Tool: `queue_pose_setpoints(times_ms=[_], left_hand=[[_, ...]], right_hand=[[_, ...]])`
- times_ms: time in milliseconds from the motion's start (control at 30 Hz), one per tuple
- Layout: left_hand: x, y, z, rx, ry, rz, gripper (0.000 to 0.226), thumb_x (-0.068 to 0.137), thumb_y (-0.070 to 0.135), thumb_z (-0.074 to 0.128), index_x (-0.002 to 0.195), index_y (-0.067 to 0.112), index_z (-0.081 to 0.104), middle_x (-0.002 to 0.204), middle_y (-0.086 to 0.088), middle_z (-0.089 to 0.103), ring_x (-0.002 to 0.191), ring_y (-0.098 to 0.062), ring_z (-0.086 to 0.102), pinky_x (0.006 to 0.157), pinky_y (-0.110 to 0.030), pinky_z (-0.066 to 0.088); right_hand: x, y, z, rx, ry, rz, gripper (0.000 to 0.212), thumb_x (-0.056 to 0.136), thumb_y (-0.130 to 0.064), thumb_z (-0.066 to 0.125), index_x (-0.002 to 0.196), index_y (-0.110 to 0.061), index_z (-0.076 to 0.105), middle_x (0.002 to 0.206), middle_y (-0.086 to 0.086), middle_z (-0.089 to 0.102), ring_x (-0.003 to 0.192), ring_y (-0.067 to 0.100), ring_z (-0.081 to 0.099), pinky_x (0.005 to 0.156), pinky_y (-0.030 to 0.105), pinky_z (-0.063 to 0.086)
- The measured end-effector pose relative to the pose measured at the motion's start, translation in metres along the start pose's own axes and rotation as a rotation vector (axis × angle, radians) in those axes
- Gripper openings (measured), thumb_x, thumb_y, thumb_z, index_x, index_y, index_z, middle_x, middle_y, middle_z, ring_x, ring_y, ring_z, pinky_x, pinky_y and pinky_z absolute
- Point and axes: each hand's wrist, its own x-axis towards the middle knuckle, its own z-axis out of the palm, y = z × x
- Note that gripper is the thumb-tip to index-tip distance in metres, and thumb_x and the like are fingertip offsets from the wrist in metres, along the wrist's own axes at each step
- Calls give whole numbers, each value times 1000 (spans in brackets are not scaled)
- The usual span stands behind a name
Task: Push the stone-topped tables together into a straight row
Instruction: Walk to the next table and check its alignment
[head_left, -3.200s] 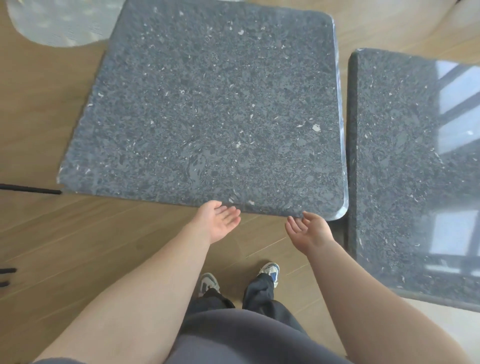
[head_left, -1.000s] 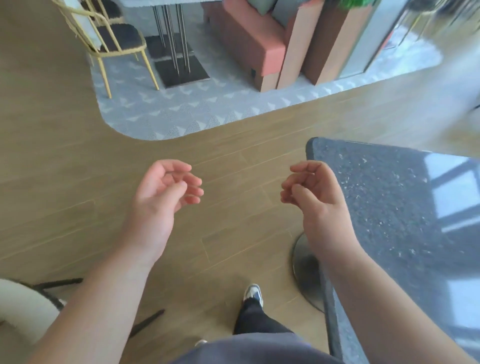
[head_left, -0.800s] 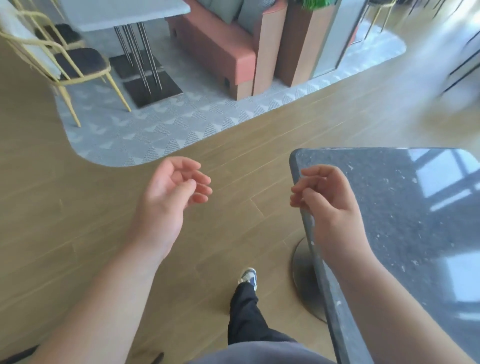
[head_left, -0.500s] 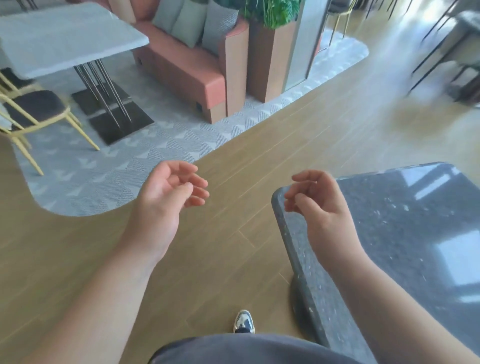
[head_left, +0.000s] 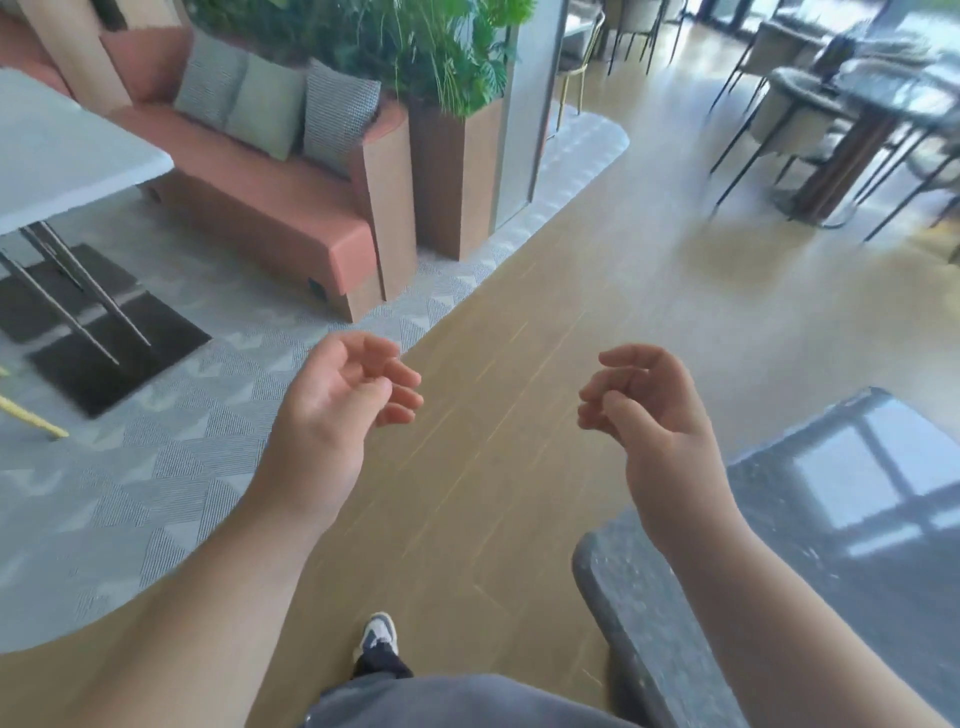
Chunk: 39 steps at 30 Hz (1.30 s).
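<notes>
One dark speckled stone-topped table (head_left: 841, 561) fills the lower right, its rounded near-left corner beside my right forearm. My right hand (head_left: 654, 415) hovers above the floor just left of that table's far edge, fingers loosely curled, holding nothing and touching nothing. My left hand (head_left: 337, 410) floats over the wooden floor at centre left, fingers half curled and apart, also empty. No second stone table shows in this view.
A light grey table (head_left: 62, 150) on metal legs stands at left on a patterned grey rug (head_left: 171, 467). Behind it are a terracotta sofa (head_left: 270, 208) with cushions and a tall planter (head_left: 452, 161). Dark chairs and a round table (head_left: 852, 109) stand far right.
The view has swung up and away from the two stone tables. The stone table slid toward the lower right of the view. Both hands stay raised, empty and loosely curled.
</notes>
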Motion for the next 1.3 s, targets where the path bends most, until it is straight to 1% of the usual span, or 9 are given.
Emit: queue_pose_setpoints(times_ms=[167,333,433,567,700,867,1033,1133,1300], left_hand=[[118,-1,-30,2,-159,-42,24,87,8,47,105,11,61,87,-5,70,82,-26,68,75,-33,57],[208,-14,-6,-32,-317,-69,24,86,7,47,102,16,63,88,-5,69,81,-27,67,74,-36,55],[252,-22,19,-67,-412,-74,30,87,6,48,98,25,68,89,-7,70,81,-27,68,73,-34,56],[310,-38,63,-59,-503,-77,29,88,6,48,98,25,68,89,-8,70,81,-27,68,74,-34,57],[374,-58,117,-46,-586,-76,29,88,8,48,99,25,68,90,-7,70,82,-28,68,75,-34,57],[450,-76,189,-42,-645,-107,26,88,9,49,101,21,68,90,-8,70,82,-28,69,76,-35,57],[511,-79,254,-121,-729,-97,27,89,8,48,102,22,67,90,-9,69,83,-28,68,76,-33,57],[545,-79,293,-167,-769,-98,25,89,8,47,104,17,64,90,-8,70,82,-27,68,76,-33,57],[606,-79,361,-216,-899,-81,23,90,8,46,109,10,59,89,-5,70,82,-25,69,76,-34,57]], right_hand=[[72,-1,50,-7,128,9,30,83,-5,45,108,-14,58,82,-3,66,76,18,63,80,36,56],[121,5,55,-28,286,23,29,85,-3,46,109,-14,58,82,-4,67,78,19,64,79,35,57],[148,10,42,-24,397,13,27,86,-2,47,108,-13,58,81,-4,66,77,18,64,77,32,56],[192,22,12,5,507,-12,27,89,2,46,108,-12,58,82,-2,66,77,19,63,77,34,56],[248,35,-26,48,606,-59,26,87,-2,47,108,-12,58,81,-1,66,77,19,62,77,33,57],[327,36,-79,45,674,-47,31,95,12,42,108,-11,58,80,-3,66,77,18,63,78,34,56],[390,20,-114,8,733,-85,27,85,-6,47,109,-11,58,80,-3,66,76,18,63,77,32,55],[419,9,-133,-27,771,-105,28,85,-8,47,109,-14,59,82,-3,67,78,19,63,79,35,54],[475,-2,-160,-74,894,-167,28,84,-7,47,109,-13,58,82,-3,67,77,17,64,76,31,55]])
